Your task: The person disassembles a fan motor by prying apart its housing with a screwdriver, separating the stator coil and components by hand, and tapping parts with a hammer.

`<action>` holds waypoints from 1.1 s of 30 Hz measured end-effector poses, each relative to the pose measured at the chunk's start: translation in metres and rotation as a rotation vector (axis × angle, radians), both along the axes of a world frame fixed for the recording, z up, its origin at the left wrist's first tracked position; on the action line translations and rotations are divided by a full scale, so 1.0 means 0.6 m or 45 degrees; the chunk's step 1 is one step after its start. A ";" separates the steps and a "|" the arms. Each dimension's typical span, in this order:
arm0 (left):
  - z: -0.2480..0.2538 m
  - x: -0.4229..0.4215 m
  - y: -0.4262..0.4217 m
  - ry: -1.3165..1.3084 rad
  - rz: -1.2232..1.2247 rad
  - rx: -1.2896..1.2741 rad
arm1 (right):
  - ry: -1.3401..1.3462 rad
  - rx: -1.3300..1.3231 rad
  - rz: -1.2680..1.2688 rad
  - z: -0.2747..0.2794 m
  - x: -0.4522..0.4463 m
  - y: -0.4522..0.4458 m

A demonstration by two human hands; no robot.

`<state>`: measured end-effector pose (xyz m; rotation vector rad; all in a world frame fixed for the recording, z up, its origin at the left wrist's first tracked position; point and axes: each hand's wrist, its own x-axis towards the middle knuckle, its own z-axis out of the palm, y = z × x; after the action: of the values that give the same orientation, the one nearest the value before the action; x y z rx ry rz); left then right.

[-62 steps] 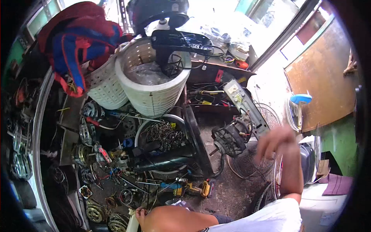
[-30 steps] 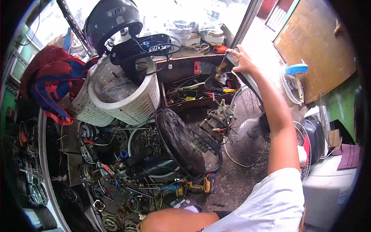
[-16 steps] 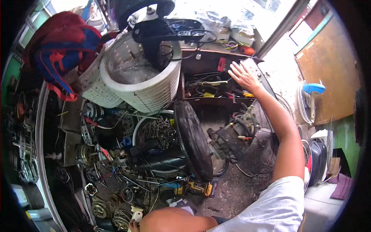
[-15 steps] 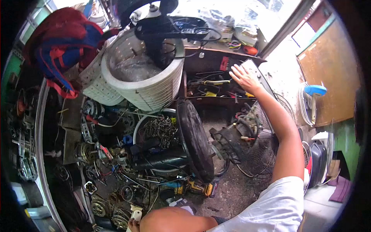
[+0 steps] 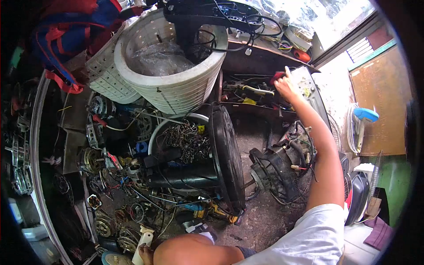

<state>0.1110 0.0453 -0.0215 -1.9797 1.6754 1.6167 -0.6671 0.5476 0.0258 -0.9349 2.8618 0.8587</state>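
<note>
My right hand (image 5: 288, 87) is at the wooden toolbox (image 5: 251, 108), its fingers closed on a small red slotted piece (image 5: 277, 78), blurred and partly covered. Pliers with yellow-and-black handles (image 5: 258, 90) lie among other tools in the box, left of that hand. Low in the view, beside my knee, my left hand (image 5: 146, 255) has its fingers against a cream-white plastic piece (image 5: 143, 240) and appears to grip it; the knee hides part of the hand. A fan motor (image 5: 282, 165) with loose wires lies below my right forearm.
A black round base with a pole (image 5: 227, 159) leans over a basin of chains (image 5: 187, 139). A yellow-and-black power drill (image 5: 221, 214) lies on the floor. A white perforated tub (image 5: 176, 88) stands behind. Metal parts and wires cover the left floor.
My right hand has gone from open, with fingers spread over the toolbox's right end, to closed on the red piece. The camera view has shifted. My left hand stays by the cream-white piece.
</note>
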 end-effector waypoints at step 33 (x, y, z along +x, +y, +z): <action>-0.096 0.111 -0.082 0.277 -0.126 -0.220 | -0.324 -0.345 -0.342 0.100 0.028 0.039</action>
<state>0.1774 -0.0036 -0.0791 -1.8117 2.0203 1.7612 -0.6502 0.5708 0.0857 -0.5986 2.8275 0.3103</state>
